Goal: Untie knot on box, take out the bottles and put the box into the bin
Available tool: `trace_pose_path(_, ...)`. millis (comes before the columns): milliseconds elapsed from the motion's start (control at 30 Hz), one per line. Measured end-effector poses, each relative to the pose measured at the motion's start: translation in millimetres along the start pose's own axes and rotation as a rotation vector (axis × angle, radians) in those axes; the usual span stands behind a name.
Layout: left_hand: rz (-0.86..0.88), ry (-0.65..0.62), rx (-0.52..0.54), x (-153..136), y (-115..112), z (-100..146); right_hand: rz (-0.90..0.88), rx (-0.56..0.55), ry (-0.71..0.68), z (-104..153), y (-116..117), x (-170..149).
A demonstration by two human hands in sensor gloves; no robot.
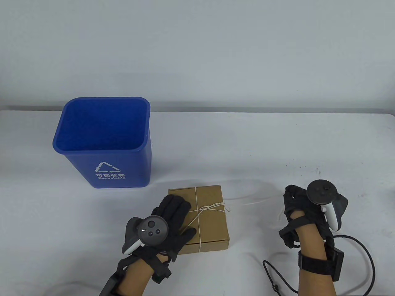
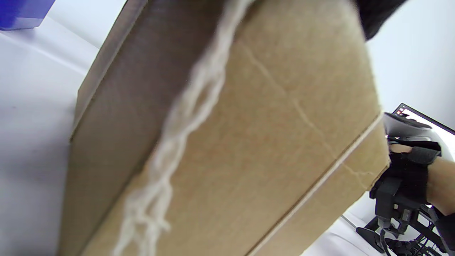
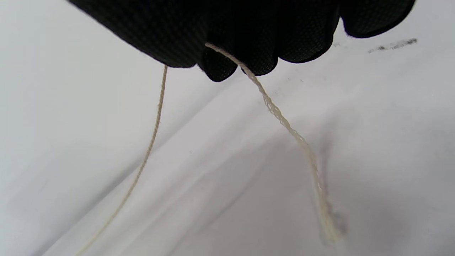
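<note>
The cardboard box lies flat on the white table, and I describe the other things from it. Nearest to the camera, on the box's near left part, the left hand rests with straight, spread fingers on the lid, so it is open and only presses; the tracker on its back hides part of the hand and the box's near left corner. To the right of the box, well apart from it, the right hand is closed around the string. In the table view its fingers are hidden behind its own tracker, and the string between box and hand is only a thin pale line on the table, hard to follow. The right wrist view shows what is missing there: the curled fingertips pinch the string, and a frayed free end hangs down from them. The left wrist view shows the box very close and blurred, with the string crossing its face, cut off at the frame edges. The string crosses on the lid, with a loose tangle near the box's right edge. The box is nearly square; its slightly longer side seems to run from the near edge toward the far one. Beyond the box, to its far left, stands the blue bin, upright, its opening up.
</note>
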State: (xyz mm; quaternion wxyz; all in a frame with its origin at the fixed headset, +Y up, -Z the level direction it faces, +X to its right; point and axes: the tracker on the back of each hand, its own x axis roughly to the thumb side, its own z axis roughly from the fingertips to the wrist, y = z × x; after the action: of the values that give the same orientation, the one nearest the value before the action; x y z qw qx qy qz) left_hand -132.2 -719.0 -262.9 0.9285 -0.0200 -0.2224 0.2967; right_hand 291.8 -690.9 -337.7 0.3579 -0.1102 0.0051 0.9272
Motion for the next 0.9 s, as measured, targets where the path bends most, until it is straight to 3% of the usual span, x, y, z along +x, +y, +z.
trace_pose_path(67, -0.001, 0.001, -0.002, 0.0, 0.0, -0.1, -0.017, -0.010, -0.031, 4.9, -1.9, 6.7)
trace_pose_path(400, 0.001, 0.001, -0.004, 0.1, -0.2, -0.4, 0.168, 0.388, -0.016, 18.3, 13.2, 23.8)
trace_pose_path(667, 0.001, 0.003, -0.005, 0.4, -0.3, -0.5, 0.251, 0.485, -0.098, 25.2, 20.9, 35.8)
trace_pose_path(800, 0.000, 0.003, -0.007, 0.5, -0.3, -0.7, 0.112, 0.542, -0.253, 28.2, 26.2, 48.3)
trace_pose_path(900, -0.001, 0.004, -0.007, 0.7, -0.3, -0.7, 0.009, 0.469, -0.373, 33.1, 29.9, 62.9)
